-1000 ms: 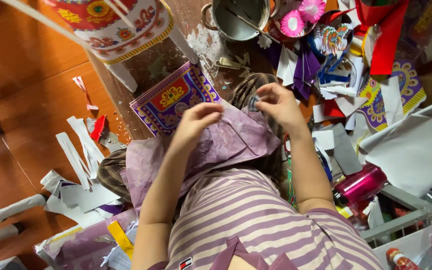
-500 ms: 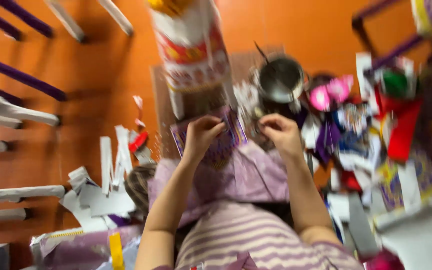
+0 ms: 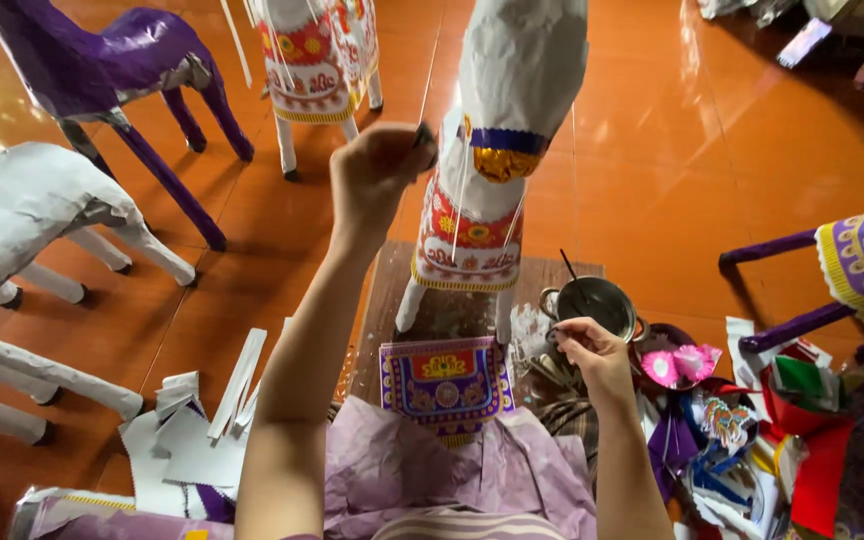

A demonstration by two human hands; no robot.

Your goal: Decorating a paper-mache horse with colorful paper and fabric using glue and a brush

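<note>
My left hand [image 3: 380, 172] is raised, with its fingers pinched on a small dark piece [image 3: 423, 134]. It is beside the chest of a white paper horse [image 3: 519, 75] that stands on a brown mat before me. The horse wears a gold and blue collar and a red patterned chest cloth [image 3: 467, 238]. My right hand [image 3: 588, 352] is low, next to a metal pot [image 3: 600, 300]. Its fingertips are closed on something thin that I cannot make out. A purple and red ornate paper panel [image 3: 445, 376] lies between my arms, above the lilac paper [image 3: 432, 465] on my lap.
A purple paper horse [image 3: 122, 55] and a white paper horse [image 3: 22, 200] stand on the orange floor at left. Another decorated horse [image 3: 310, 60] stands behind. White paper strips [image 3: 237, 385] lie at lower left. Pink paper flowers [image 3: 679, 365] and coloured scraps crowd the right.
My hands were together over my lap. My left hand has since risen up beside the horse's chest, my right stays low by the pot, and my view has tilted up.
</note>
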